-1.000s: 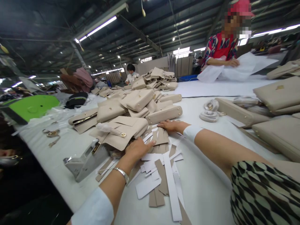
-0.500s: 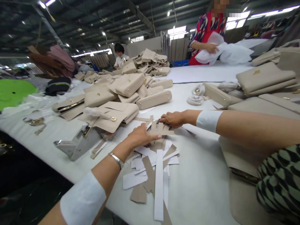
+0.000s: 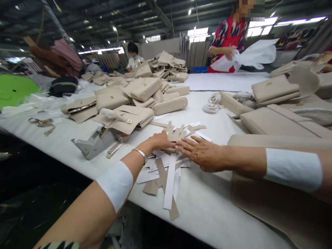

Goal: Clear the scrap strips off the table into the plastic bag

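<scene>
A loose heap of white and tan card strips [image 3: 169, 166] lies on the white table [image 3: 207, 204] in front of me. My left hand [image 3: 159, 141] rests on the far part of the heap, fingers curled down onto the strips. My right hand [image 3: 201, 154] lies flat on the heap's right side, fingers stretched out toward the left hand. Both wrists carry white bands, and a silver bangle sits on the left wrist.
Beige handbags [image 3: 145, 93] are piled behind the strips, more bags [image 3: 275, 121] at right. A grey metal tool [image 3: 94, 143] lies at left. Across the table a person in a red patterned top [image 3: 228, 34] handles white paper; another person [image 3: 133, 58] sits far back.
My right hand has drawn back from the far side of the strips to the near right of the heap. The left hand has stayed on the strips. The view has shifted.
</scene>
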Demonstrator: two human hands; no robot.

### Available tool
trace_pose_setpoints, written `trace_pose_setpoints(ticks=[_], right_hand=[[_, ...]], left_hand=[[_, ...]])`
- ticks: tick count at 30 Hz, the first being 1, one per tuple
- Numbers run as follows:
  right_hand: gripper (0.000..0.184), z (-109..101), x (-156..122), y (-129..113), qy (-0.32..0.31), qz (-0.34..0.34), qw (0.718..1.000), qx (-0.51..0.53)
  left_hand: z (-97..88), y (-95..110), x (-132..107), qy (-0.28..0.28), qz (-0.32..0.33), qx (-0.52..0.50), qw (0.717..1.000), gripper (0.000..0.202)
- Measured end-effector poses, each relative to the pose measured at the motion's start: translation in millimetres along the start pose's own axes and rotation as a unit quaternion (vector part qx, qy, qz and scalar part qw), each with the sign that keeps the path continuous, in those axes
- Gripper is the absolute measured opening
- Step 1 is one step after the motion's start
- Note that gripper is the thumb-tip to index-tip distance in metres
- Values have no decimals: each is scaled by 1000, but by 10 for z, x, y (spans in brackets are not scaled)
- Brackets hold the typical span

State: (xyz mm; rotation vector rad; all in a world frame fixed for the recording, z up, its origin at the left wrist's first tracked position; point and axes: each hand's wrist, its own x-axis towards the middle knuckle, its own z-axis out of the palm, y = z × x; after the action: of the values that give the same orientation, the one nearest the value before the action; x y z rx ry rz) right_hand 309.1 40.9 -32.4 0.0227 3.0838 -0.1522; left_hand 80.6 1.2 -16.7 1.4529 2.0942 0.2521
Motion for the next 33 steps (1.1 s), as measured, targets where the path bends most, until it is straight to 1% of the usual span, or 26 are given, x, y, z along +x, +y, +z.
trace_pose_setpoints(ticks=[3, 4, 5, 8, 11, 13, 14, 16, 17, 19, 21, 22, 23, 24, 25, 27, 28, 30, 32, 33], right_hand=[[122, 41, 170, 200, -13, 48, 999, 8], [126, 27, 251, 266, -27, 60, 998, 6], [129, 4, 334, 318, -46, 66, 997, 1], [138, -74, 565, 383, -124, 51, 991, -18], [143, -122, 728, 384, -190, 56, 980, -32], [143, -126, 798, 404, -213, 58, 975, -32], [142, -120, 821, 423, -215, 53, 975, -27], [141, -93, 850, 472, -208, 40, 977, -9], [141, -73, 857, 497, -202, 36, 979, 0], [142, -33, 863, 536, -193, 39, 980, 13], [145, -3, 866, 558, -186, 43, 981, 21], [145, 5, 870, 565, -182, 42, 982, 21], [144, 7, 875, 571, -179, 38, 983, 20], [141, 5, 880, 578, -177, 31, 984, 19], [138, -1, 885, 586, -176, 24, 984, 17], [130, -20, 889, 608, -176, 12, 984, 22], [126, -30, 886, 620, -175, 6, 984, 31], [119, -47, 870, 644, -171, -7, 984, 56], [111, -56, 846, 658, -165, -17, 983, 75], [109, -59, 834, 661, -165, -19, 983, 77]], left_hand=[[83, 55, -92, -21, 25, -76, 997, 70], [102, 42, -119, -27, 34, -101, 994, 67], [114, 20, -141, -33, 42, -124, 991, 68], [92, -64, -165, -34, 55, -170, 983, 83], [-6, -134, -222, -25, 68, -193, 979, 98], [-37, -152, -370, -20, 76, -165, 983, 112], [-15, -146, -489, -14, 77, -129, 989, 120], [127, -103, -797, 1, 72, -27, 997, 134], [243, -70, -964, 7, 67, 24, 997, 139], [517, -11, -1256, 2, 70, 102, 992, 142], [749, -5, -1406, -8, 79, 149, 986, 142], [816, -33, -1416, -7, 78, 162, 984, 142], [839, -83, -1385, 2, 71, 171, 983, 143], [818, -151, -1324, 14, 58, 178, 982, 144], [760, -229, -1241, 26, 41, 184, 982, 145], [573, -384, -1049, 45, 15, 197, 979, 147], [468, -446, -956, 40, 9, 202, 979, 148], [279, -512, -801, 3, 13, 202, 979, 148], [156, -501, -703, -40, 23, 204, 978, 143], [122, -473, -678, -51, 23, 209, 976, 139]])
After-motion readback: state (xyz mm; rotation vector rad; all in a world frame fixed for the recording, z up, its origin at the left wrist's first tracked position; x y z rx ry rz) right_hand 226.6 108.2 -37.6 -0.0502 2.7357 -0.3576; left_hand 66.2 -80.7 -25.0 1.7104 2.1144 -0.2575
